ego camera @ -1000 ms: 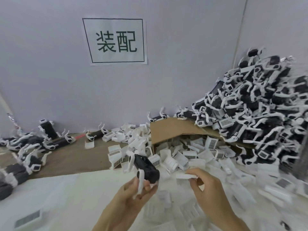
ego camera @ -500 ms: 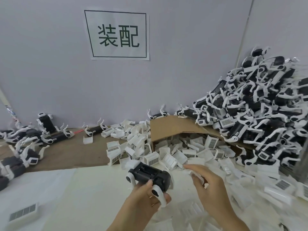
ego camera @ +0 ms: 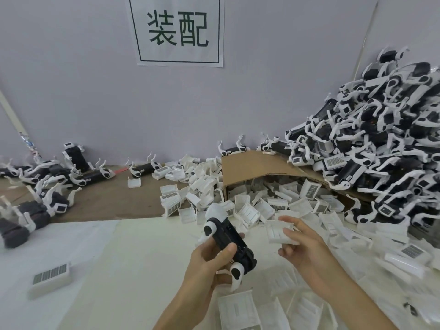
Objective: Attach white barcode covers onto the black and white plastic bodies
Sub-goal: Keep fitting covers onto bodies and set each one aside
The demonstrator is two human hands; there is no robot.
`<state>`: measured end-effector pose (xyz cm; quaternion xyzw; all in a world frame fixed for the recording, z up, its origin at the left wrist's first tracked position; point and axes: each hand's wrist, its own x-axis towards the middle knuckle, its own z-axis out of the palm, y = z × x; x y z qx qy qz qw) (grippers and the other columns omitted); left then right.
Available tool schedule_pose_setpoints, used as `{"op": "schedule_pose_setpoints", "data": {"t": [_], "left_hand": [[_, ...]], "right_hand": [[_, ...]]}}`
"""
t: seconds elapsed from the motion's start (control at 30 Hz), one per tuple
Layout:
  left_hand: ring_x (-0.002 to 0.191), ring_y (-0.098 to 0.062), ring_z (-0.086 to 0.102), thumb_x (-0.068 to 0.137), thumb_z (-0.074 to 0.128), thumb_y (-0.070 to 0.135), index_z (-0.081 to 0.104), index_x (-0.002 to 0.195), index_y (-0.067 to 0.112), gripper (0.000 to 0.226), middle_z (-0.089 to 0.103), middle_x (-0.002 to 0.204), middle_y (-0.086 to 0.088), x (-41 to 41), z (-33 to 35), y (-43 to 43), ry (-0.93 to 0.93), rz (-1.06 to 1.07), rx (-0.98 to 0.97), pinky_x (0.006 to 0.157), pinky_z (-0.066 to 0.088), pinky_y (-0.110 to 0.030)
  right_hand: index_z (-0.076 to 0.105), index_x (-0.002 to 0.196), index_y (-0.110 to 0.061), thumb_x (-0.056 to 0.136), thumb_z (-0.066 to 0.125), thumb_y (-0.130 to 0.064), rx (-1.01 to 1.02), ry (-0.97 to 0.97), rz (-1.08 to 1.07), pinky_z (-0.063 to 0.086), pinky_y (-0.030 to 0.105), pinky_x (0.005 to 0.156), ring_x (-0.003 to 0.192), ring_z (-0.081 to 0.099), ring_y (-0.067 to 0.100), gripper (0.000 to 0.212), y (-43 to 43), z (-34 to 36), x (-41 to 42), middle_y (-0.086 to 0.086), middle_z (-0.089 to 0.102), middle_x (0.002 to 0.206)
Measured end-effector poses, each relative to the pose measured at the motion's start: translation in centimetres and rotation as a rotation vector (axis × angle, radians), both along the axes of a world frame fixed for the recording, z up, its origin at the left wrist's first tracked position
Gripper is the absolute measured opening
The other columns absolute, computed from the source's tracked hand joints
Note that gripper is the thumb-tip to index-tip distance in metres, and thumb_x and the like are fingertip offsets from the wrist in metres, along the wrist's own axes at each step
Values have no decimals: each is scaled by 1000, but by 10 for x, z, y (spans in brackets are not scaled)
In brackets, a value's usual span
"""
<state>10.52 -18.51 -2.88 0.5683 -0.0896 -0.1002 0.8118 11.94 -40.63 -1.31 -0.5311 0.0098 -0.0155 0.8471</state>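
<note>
A loose barcode cover (ego camera: 51,275) lies at the left of the tabletop (ego camera: 147,258). The left hand (ego camera: 209,263) grips a tilted black and white plastic body (ego camera: 228,239). Just right of it and not touching, the right hand (ego camera: 307,248) pinches a white barcode cover (ego camera: 277,232), its ribbed inside showing. Behind them a cardboard box (ego camera: 257,170) spills covers, and a heap of bodies (ego camera: 381,148) rises at far right.

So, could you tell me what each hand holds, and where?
Left hand grips the black and white body around its black middle; right hand pinches a white cover by one edge.
</note>
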Motion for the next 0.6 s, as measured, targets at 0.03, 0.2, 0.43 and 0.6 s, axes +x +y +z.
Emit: {"op": "schedule_pose_setpoints", "data": {"t": [0.03,0.2,0.43,0.6], "left_hand": [[103,-37,69,76,75,32,73,115,18,42,73,120,-2,0,0,-1,-1,-7,1,70,53,-36],[86,-33,41,80,76,23,66,118,2,45,63,103,-15,0,-6,-3,-11,-32,-36,67,43,-34],[79,-26,60,80,75,23,74,111,10,33,70,99,-14,1,-11,-5,-14,-24,-28,66,55,-29],[67,-21,57,79,78,26,71,116,10,41,71,96,-9,1,-11,-6,-24,-20,-2,63,54,-27]], "right_hand": [[70,112,-7,78,66,-1,48,10,56,58,30,63,51,49,15,35,0,0,0,8,51,68],[67,119,-5,73,71,-1,77,19,138,60,33,75,64,60,18,46,3,-3,-2,11,56,73],[67,127,-24,81,64,-31,-128,-8,154,52,30,66,74,59,16,47,10,0,-6,8,63,90],[50,138,-40,87,69,-38,-558,-194,76,58,31,75,77,61,6,54,21,-1,-15,-12,60,76]]}}
